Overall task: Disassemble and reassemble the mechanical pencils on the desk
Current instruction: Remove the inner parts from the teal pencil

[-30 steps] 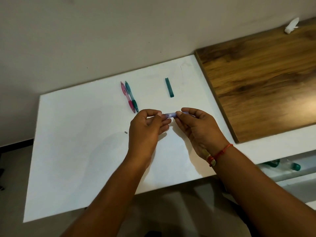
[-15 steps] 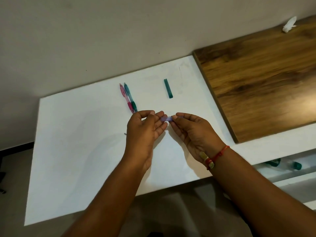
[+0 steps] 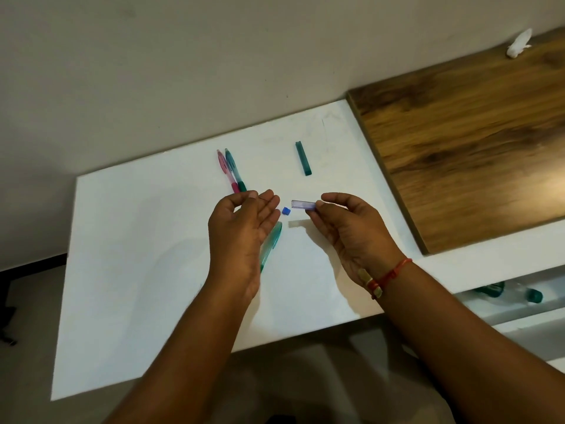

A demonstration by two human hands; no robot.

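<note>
- Below the right hand (image 3: 351, 237): a thin red thread bracelet (image 3: 393, 273) round the wrist.
- On the bracelet: pale yellowish oblong beads (image 3: 364, 275), with a small red-and-white piece beside them.
- Left forearm (image 3: 189, 341) and right forearm (image 3: 458, 325): bare.

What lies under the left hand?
A green pencil on the desk; only its right edge shows beside the left hand. The rest is covered.

The left hand (image 3: 241, 231) covers part of a teal mechanical pencil (image 3: 273, 240); the right hand (image 3: 351, 234) hides one end of the clear tube (image 3: 302, 204).
</note>
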